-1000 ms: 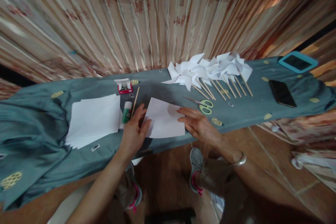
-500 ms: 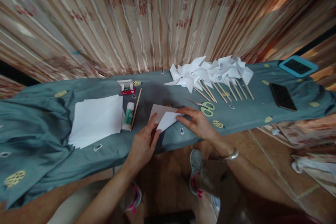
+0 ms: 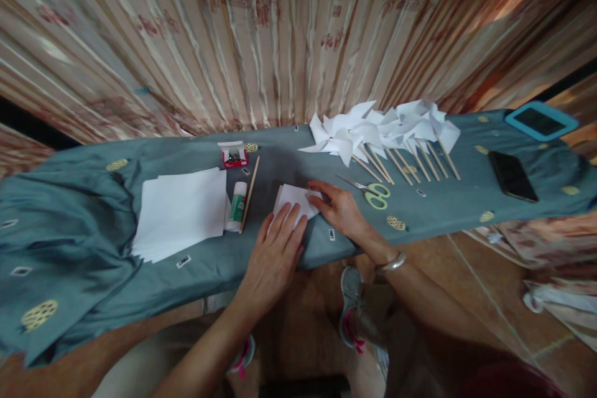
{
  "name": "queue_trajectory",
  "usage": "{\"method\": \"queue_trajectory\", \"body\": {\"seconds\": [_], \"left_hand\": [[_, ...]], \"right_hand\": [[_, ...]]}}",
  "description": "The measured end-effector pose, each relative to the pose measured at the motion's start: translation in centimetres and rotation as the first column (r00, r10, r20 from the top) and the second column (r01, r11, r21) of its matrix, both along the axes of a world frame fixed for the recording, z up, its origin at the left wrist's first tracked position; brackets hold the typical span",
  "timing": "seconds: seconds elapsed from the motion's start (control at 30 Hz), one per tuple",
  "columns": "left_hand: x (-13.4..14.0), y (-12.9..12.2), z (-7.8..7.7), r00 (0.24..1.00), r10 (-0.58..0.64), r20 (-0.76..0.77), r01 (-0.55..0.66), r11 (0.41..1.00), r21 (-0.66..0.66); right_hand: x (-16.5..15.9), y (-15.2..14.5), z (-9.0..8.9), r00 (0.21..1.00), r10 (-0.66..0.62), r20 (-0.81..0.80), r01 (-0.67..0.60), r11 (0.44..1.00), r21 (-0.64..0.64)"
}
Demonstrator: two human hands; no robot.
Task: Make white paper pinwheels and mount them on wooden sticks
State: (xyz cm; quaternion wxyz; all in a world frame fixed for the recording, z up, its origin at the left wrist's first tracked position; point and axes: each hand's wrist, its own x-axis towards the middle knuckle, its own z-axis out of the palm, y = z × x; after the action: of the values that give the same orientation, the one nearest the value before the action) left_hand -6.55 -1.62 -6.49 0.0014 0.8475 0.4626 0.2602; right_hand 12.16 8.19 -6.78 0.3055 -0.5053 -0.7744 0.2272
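A folded sheet of white paper (image 3: 295, 196) lies on the cloth-covered table in front of me. My left hand (image 3: 275, 255) rests flat on its lower left part, fingers stretched out over the paper. At the right corner my right hand (image 3: 342, 210) grips the paper between thumb and fingers. Part of the sheet is hidden under both hands. A pair of scissors (image 3: 375, 195) with pale green handles lies just right of the right hand. Left of the paper are a thin wooden stick (image 3: 250, 194) and a glue stick (image 3: 237, 206).
A stack of white paper (image 3: 181, 214) lies to the left. Behind the glue stick stands an open red box (image 3: 234, 155) of small metal pieces. Several white paper pinwheels (image 3: 359, 130) on sticks lie at the back. A phone (image 3: 512, 175) and a blue-framed device (image 3: 541, 120) sit right.
The raised paper flap has come down flat. My left hand has gone from holding the paper's edge to lying flat on it. The right hand stays at the right corner.
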Motion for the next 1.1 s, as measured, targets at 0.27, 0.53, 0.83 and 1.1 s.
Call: {"method": "queue_trajectory", "body": {"seconds": [0.27, 0.53, 0.83, 1.1], "left_hand": [[1.1, -0.9, -1.0, 0.989, -0.015, -0.147, 0.001, 0.995, -0.095], [0.8, -0.9, -1.2, 0.985, -0.01, -0.171, -0.012, 0.992, -0.126], [0.9, -1.0, -1.3, 0.981, 0.003, -0.192, -0.028, 0.991, -0.129], [1.0, -1.1, -1.3, 0.973, 0.02, -0.229, -0.052, 0.99, -0.132]], "right_hand": [[-0.7, 0.1, -0.7, 0.998, 0.063, 0.015, -0.065, 0.994, 0.087], [-1.0, 0.2, -1.5, 0.997, 0.07, 0.028, -0.073, 0.986, 0.147], [-1.2, 0.4, -1.7, 0.995, 0.087, 0.042, -0.092, 0.983, 0.158], [-1.3, 0.6, -1.9, 0.993, 0.104, 0.052, -0.112, 0.977, 0.182]]}}
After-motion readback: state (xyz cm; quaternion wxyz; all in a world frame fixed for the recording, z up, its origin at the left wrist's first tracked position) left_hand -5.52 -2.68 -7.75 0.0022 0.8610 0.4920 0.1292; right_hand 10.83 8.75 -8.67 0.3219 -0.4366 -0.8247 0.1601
